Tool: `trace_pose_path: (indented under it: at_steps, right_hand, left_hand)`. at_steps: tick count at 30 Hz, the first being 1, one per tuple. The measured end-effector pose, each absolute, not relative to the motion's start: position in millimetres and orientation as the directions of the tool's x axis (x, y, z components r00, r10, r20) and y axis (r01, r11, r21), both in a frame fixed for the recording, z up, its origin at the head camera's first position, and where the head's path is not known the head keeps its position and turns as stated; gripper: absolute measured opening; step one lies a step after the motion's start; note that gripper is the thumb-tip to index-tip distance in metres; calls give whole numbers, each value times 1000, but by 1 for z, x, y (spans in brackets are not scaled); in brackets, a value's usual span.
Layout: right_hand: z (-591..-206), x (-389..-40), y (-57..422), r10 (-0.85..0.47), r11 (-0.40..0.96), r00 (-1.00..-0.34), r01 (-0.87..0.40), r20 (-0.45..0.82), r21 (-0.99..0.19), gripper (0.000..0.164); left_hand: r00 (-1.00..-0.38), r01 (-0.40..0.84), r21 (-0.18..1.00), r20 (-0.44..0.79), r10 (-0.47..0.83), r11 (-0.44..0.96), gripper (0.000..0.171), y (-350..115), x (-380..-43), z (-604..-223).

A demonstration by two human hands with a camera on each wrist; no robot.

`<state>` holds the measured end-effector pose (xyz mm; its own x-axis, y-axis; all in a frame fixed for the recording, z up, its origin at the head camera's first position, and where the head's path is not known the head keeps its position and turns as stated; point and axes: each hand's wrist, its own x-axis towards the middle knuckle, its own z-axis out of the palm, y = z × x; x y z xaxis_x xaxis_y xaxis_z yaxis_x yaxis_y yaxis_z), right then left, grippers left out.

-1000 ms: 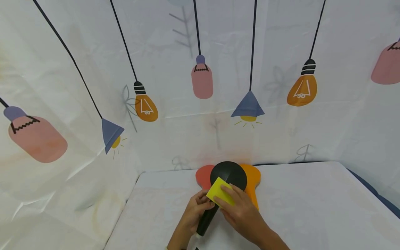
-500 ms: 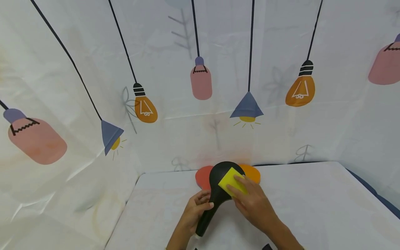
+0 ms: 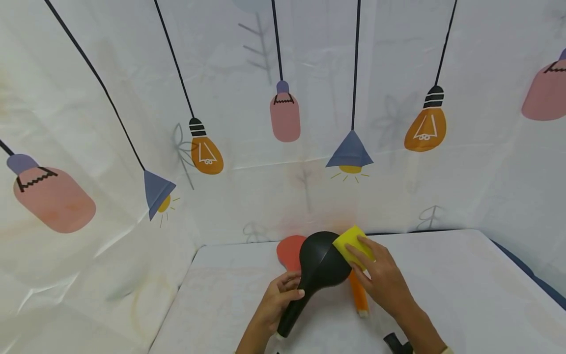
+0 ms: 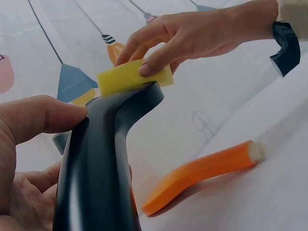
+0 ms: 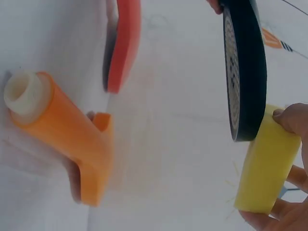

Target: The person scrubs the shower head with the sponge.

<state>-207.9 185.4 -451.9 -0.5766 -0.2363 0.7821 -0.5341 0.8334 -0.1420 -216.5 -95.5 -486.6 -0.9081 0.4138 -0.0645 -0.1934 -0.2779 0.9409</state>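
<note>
My left hand grips the handle of a black shower head, thumb on its back, and holds it tilted above the table. In the right wrist view, its round nozzle face is seen edge-on. My right hand pinches a yellow sponge between thumb and fingers. One side of the sponge touches the rim of the black head. Behind lie a red shower head and an orange shower head. The orange one shows a pale pipe end; its head is mostly hidden in the head view.
A white-covered table bears the shower heads. Behind it hangs a pale sheet printed with lamps and bulbs, and it also closes in the left side. A dark strap sits around my right wrist.
My right hand has slid the sponge up and right across the back of the black head to its right edge. The left hand keeps its grip. The orange handle has come into sight.
</note>
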Motion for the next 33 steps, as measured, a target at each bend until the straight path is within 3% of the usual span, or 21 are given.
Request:
trace_pose_path:
  at_steps: [20,26,33]
  right_hand:
    - [-451,-207,186,-155,829,-625,-504,765,-244,58]
    - [-450,-205,181,-154,814,-617,-522,772,-255,61]
    - [-452,-204,172,-172,793,-565,-565,807,-227,67]
  left_hand:
    - [-900,-219,933,-81,428,-285,54,-96,-219,-487]
    - [-904,-213,927,-67,423,-309,53,-96,-219,-488]
    - [-903,-251,897,-81,423,-364,48,-97,-221,-490]
